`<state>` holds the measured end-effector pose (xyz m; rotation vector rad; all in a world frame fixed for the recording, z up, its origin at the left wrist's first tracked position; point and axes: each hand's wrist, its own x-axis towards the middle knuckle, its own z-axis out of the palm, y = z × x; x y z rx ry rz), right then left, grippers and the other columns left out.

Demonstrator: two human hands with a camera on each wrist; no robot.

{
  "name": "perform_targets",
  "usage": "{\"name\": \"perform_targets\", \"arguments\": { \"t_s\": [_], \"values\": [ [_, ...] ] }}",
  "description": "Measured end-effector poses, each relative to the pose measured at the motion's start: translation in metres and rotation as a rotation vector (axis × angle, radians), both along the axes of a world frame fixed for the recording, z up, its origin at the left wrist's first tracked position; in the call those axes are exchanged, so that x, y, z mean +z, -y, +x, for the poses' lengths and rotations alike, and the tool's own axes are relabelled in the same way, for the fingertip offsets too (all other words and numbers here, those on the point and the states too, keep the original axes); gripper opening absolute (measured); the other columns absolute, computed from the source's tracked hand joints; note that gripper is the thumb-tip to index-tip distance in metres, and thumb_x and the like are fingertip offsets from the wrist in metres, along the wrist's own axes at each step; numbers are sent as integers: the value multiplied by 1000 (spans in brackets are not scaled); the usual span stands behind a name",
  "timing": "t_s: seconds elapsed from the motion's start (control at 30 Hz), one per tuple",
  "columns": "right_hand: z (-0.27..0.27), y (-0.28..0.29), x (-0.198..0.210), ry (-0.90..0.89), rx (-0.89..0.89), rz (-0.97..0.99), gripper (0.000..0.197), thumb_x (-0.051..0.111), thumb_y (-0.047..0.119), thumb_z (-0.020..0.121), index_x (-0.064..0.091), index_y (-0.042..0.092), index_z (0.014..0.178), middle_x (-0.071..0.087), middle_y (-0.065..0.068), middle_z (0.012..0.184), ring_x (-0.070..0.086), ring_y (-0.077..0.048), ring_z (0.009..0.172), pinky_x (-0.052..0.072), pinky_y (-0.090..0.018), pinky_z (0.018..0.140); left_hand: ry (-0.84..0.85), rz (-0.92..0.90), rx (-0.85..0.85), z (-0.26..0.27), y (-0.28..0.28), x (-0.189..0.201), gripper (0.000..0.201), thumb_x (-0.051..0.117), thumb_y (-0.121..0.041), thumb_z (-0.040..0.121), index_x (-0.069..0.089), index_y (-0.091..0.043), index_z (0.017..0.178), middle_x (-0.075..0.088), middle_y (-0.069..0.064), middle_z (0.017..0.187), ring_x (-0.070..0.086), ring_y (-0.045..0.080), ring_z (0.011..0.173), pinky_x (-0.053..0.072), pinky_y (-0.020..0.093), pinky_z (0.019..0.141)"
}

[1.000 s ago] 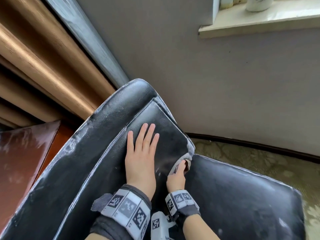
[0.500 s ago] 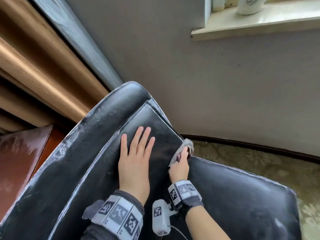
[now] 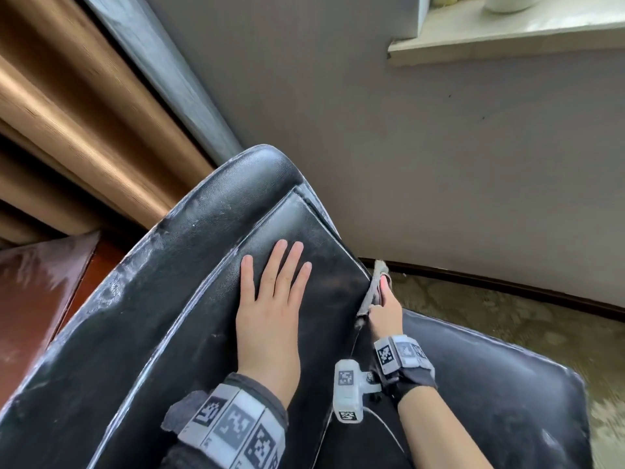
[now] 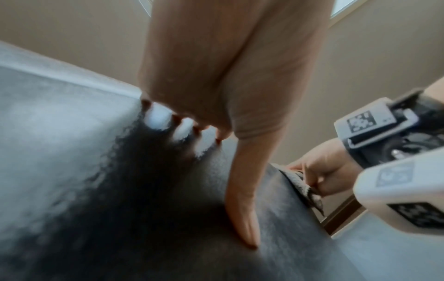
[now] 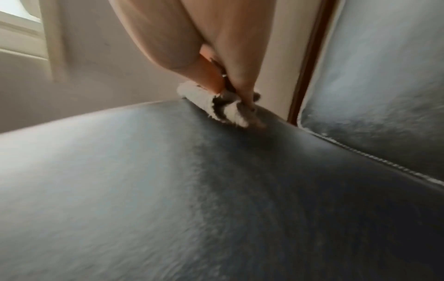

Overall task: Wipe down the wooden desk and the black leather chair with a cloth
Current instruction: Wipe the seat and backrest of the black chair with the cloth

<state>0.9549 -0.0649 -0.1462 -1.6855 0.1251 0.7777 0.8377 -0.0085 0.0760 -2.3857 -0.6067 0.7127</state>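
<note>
The black leather chair (image 3: 189,299) fills the lower middle of the head view, its backrest tilted toward me and its seat (image 3: 473,384) to the right. My left hand (image 3: 270,299) lies flat on the backrest panel with straight fingers, also seen in the left wrist view (image 4: 216,95). My right hand (image 3: 385,309) pinches a grey-white cloth (image 3: 373,289) against the backrest's right edge. The right wrist view shows the cloth (image 5: 216,106) bunched under my fingers on the leather (image 5: 168,190). A corner of the reddish wooden desk (image 3: 37,299) shows at the left.
A grey wall (image 3: 439,164) stands close behind the chair, with a windowsill (image 3: 507,38) at the upper right holding a white cup (image 3: 507,3). Brown curtains (image 3: 67,130) hang at the left. Patterned carpet (image 3: 507,316) lies right of the chair.
My right hand has slid the cloth up along the backrest's right edge, away from the seat. My left hand has stayed flat on the backrest panel.
</note>
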Motion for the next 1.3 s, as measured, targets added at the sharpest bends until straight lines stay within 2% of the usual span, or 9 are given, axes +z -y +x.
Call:
{"name": "perform_targets", "arguments": {
  "t_s": [0.1, 0.2, 0.3, 0.43, 0.57, 0.73, 0.93, 1.07, 1.3],
  "values": [
    [-1, -10, -7, 72, -38, 1, 74, 39, -11, 84, 28, 27, 146, 53, -5, 129, 55, -20, 109, 43, -23, 88, -2, -12, 6, 0, -1, -1, 95, 44, -25, 92, -38, -11, 138, -52, 18, 136, -43, 37, 129, -22, 60, 102],
    [-14, -12, -25, -32, 14, -147, 50, 39, -2, 93, 34, 9, 141, 51, -17, 131, 51, -34, 116, 35, -23, 79, 20, -19, 5, -1, -3, -2, 94, 44, -23, 93, -37, -12, 138, -53, 17, 136, -43, 36, 129, -23, 59, 102],
    [-19, -9, -43, -199, 235, -234, 39, 38, 5, 97, 42, 1, 136, 48, -21, 135, 47, -34, 123, 38, -26, 83, 26, -32, 13, -1, -3, -1, 92, 42, -20, 93, -37, -13, 139, -53, 15, 136, -43, 34, 129, -24, 59, 100],
    [21, 5, -22, -109, 304, -219, 35, 40, 3, 94, 51, -4, 127, 54, -22, 130, 52, -34, 119, 44, -36, 98, 33, -45, -1, 0, -4, 0, 94, 43, -21, 92, -38, -12, 138, -53, 15, 135, -44, 34, 129, -25, 58, 100],
    [45, 1, 76, 258, 350, 83, 61, 38, -12, 75, 55, 10, 129, 57, 2, 125, 50, -8, 116, 35, -20, 103, 45, -70, 22, 1, -2, 1, 90, 41, -22, 95, -37, -13, 139, -53, 14, 135, -44, 33, 129, -25, 58, 100],
    [47, -21, 170, 468, 497, 190, 71, 32, -17, 71, 55, 14, 130, 57, -1, 131, 48, -8, 124, 32, -16, 105, 66, -97, 35, 3, 1, 10, 89, 43, -21, 95, -33, -14, 141, -51, 12, 138, -41, 30, 132, -20, 55, 108],
    [30, -12, 128, 520, 407, 93, 82, 31, -21, 65, 53, 22, 131, 56, 2, 131, 42, -3, 126, 22, 3, 97, 284, -92, 66, 24, -12, 28, 85, 39, -11, 95, -33, -8, 140, -44, 18, 143, -34, 30, 137, -15, 46, 114],
    [38, -5, 98, 410, 442, -50, 66, 37, -16, 73, 57, 17, 127, 56, -2, 133, 44, -14, 130, 22, -5, 97, 278, -84, 78, 29, -15, 23, 86, 40, -9, 94, -35, -4, 138, -40, 19, 146, -32, 31, 138, -17, 47, 112],
    [42, -26, 164, 627, 408, 268, 78, 31, -22, 67, 56, 19, 129, 53, 13, 120, 40, 7, 121, 25, -6, 106, 296, -99, 93, 33, -12, 17, 81, 35, -7, 96, -33, -4, 139, -40, 20, 145, -30, 32, 138, -14, 45, 114]
  ]
}}
